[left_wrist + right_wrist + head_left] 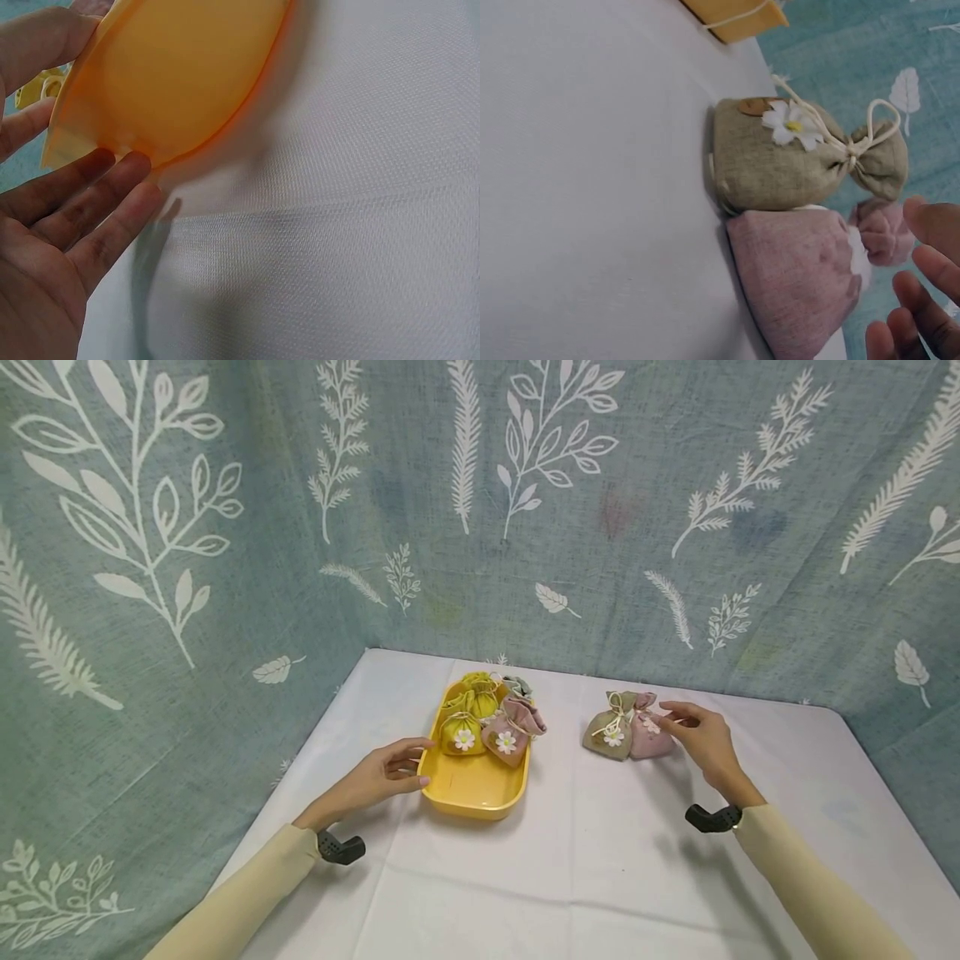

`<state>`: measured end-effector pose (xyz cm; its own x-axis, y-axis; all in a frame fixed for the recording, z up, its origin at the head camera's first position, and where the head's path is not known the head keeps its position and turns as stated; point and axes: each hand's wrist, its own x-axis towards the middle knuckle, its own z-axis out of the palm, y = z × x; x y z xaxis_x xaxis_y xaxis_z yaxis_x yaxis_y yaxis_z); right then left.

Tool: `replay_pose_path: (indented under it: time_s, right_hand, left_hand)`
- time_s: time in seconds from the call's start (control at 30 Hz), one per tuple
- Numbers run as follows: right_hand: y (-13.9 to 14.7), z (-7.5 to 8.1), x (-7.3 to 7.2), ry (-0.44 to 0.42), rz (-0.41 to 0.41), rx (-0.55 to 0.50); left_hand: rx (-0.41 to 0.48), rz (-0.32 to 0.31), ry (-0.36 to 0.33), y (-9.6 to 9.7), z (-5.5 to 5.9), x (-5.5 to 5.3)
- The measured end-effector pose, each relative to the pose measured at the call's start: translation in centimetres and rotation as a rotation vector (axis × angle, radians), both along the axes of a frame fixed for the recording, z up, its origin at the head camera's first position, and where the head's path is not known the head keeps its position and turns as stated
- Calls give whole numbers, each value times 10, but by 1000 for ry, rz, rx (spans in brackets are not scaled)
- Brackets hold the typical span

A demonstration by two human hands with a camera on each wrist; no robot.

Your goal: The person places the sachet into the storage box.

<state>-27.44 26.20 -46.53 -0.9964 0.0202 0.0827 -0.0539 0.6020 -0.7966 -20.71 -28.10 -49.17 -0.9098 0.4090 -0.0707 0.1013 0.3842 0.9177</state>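
My left hand holds the left side of a yellow tray, thumb and fingers at its rim; in the left wrist view, some fingertips meet the outer wall. My right hand is at the right of a pink drawstring pouch. The right wrist view shows its thumb and loosely bent fingers beside the gathered top of the pink pouch, gripping nothing. Against that pouch stands an olive-beige drawstring pouch with a white flower and a cream cord bow.
At the tray's back are yellow pouches, a pink pouch and a grey-green one. A white cloth covers the table. A blue-green curtain with white leaf prints rises behind and at the left.
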Motion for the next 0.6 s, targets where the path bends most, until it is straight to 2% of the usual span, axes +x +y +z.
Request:
replay_pose_path:
  time_s: [0.13, 0.4, 0.6]
  right_hand:
    - [1, 2, -5, -39, -12, -6]
    - [2, -1, -19, -202, 76, -110]
    - [0, -4, -29, -255, 108, -108]
  left_hand:
    - [3, -3, 4, 0, -1, -1]
    - [-1, 4, 3, -1, -3, -2]
    - [1, -1, -1, 0, -2, -1]
